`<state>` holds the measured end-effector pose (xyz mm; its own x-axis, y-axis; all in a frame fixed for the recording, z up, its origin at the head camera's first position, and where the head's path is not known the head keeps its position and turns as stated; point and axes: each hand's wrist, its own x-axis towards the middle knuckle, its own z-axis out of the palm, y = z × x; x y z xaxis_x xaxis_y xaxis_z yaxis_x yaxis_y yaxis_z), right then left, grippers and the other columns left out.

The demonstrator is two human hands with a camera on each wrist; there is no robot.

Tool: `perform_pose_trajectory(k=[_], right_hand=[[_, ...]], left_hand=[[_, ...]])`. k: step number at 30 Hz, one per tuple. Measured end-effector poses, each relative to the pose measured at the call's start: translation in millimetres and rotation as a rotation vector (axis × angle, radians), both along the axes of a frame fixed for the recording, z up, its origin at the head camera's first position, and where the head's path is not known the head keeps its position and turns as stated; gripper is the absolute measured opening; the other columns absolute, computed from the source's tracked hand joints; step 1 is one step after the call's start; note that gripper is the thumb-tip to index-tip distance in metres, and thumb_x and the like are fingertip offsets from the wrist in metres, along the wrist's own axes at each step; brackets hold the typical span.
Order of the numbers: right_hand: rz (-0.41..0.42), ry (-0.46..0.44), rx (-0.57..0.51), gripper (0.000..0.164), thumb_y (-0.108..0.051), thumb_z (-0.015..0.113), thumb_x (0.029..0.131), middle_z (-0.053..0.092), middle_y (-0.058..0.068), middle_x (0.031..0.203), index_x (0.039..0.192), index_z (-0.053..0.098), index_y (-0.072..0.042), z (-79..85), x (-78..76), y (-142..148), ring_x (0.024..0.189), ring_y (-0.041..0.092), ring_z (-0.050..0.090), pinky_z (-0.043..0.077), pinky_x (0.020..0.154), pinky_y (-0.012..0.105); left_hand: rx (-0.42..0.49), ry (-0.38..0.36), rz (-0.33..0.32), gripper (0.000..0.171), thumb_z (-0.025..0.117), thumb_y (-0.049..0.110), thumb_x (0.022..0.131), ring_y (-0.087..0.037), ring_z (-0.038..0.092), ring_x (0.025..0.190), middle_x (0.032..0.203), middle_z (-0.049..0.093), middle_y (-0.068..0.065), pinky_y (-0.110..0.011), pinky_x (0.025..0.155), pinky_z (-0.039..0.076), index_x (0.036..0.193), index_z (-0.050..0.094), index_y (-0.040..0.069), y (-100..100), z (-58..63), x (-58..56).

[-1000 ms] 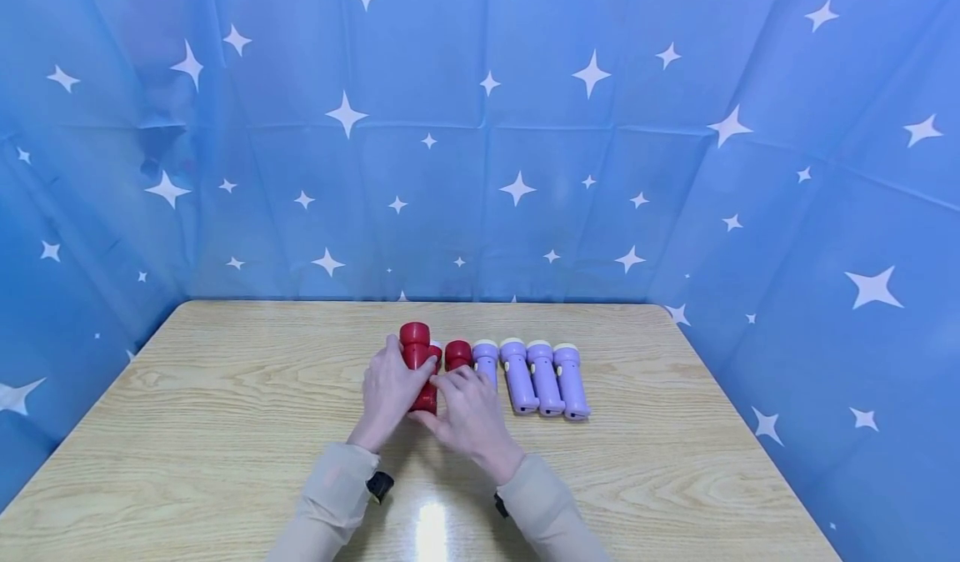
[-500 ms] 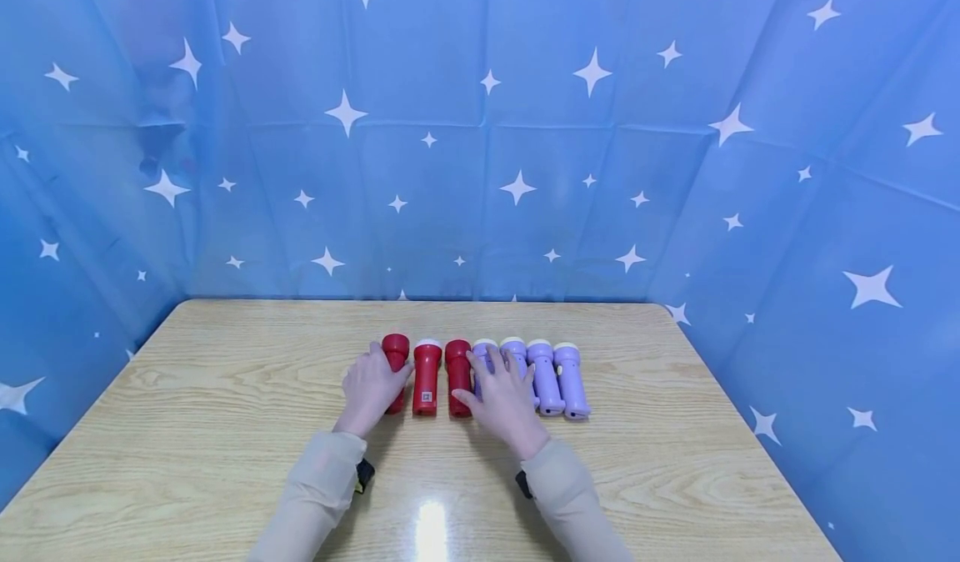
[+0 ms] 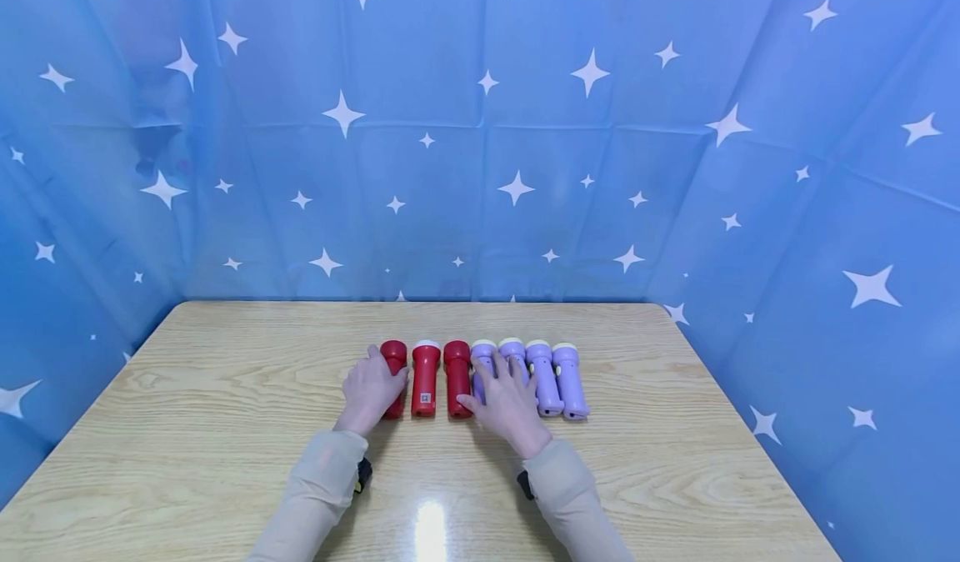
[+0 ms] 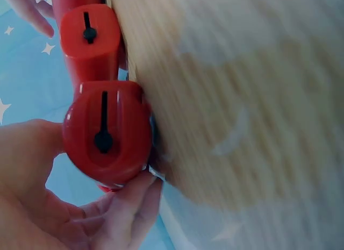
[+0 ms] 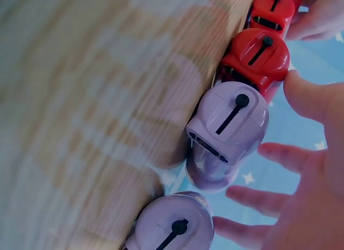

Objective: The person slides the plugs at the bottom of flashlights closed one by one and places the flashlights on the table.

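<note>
My left hand (image 3: 370, 391) holds the leftmost red flashlight (image 3: 393, 355), thumb on one side and fingers on the other; its rounded end with a black cord (image 4: 104, 121) faces the left wrist camera. To its right lie a red flashlight (image 3: 425, 372) with a white rim and a small label, then another red flashlight (image 3: 456, 370). My right hand (image 3: 512, 408) is spread over two lilac flashlights (image 3: 483, 352), partly hiding them. Its thumb touches the third red flashlight's end, and its straight fingers reach along the lilac ones.
Two more lilac flashlights, one at the far right (image 3: 573, 383), close the row on the wooden table (image 3: 225, 429). A blue curtain (image 3: 420, 70) with white stars hangs behind and along both sides.
My left hand has brought its red flashlight from over the middle red one leftward and down to the row's left end. My right hand has left that flashlight, moved right and spread its fingers.
</note>
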<state>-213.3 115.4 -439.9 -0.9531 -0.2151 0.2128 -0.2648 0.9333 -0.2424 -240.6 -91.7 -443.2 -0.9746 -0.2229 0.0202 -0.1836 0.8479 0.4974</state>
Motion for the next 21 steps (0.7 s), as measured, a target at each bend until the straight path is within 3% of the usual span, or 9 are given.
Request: perform_pose_trajectory(k=[9, 13, 15, 18, 21], right_hand=[[0.013, 0.028, 0.005, 0.06, -0.046, 0.065, 0.085, 0.046, 0.018, 0.138, 0.135, 0.052, -0.016, -0.9, -0.4, 1.9, 0.127, 0.044, 0.041, 0.033, 0.096, 0.07], [0.014, 0.048, -0.006, 0.059, -0.047, 0.063, 0.086, 0.047, 0.017, 0.135, 0.135, 0.051, -0.018, -1.0, -1.0, 4.7, 0.126, 0.043, 0.041, 0.036, 0.096, 0.066], [0.001, 0.028, -0.02, 0.06, -0.05, 0.061, 0.087, 0.045, 0.017, 0.138, 0.137, 0.049, -0.02, -0.7, -2.6, 6.8, 0.13, 0.043, 0.038, 0.034, 0.099, 0.066], [-0.023, -0.001, -0.049, 0.062, -0.055, 0.056, 0.088, 0.04, 0.018, 0.145, 0.14, 0.046, -0.022, 1.8, -5.1, 9.3, 0.137, 0.046, 0.031, 0.027, 0.103, 0.07], [-0.041, -0.007, -0.062, 0.067, -0.061, 0.051, 0.087, 0.032, 0.018, 0.152, 0.143, 0.043, -0.024, 3.9, -8.2, 11.9, 0.141, 0.049, 0.021, 0.019, 0.103, 0.075]], left_hand=[[-0.046, -0.002, -0.012, 0.055, 0.063, 0.036, 0.086, -0.034, 0.062, 0.074, 0.087, 0.063, -0.023, -0.044, 0.062, 0.052, 0.115, 0.048, -0.008, -1.4, 0.2, 2.0], [-0.077, 0.048, -0.032, 0.057, 0.063, 0.036, 0.087, -0.038, 0.06, 0.083, 0.097, 0.062, -0.026, -0.048, 0.066, 0.053, 0.118, 0.047, -0.009, 1.6, 4.8, 8.9], [-0.084, 0.086, -0.069, 0.059, 0.063, 0.037, 0.087, -0.042, 0.058, 0.094, 0.108, 0.059, -0.027, -0.052, 0.075, 0.053, 0.121, 0.046, -0.008, 3.5, 7.2, 13.2], [-0.058, 0.122, -0.154, 0.067, 0.062, 0.041, 0.087, -0.05, 0.048, 0.118, 0.128, 0.052, -0.029, -0.06, 0.094, 0.045, 0.131, 0.043, -0.006, 4.5, 10.2, 17.6], [-0.024, 0.119, -0.213, 0.08, 0.057, 0.052, 0.087, -0.054, 0.023, 0.137, 0.149, 0.035, -0.025, -0.072, 0.103, 0.025, 0.144, 0.033, 0.001, 3.8, 12.6, 19.4]])
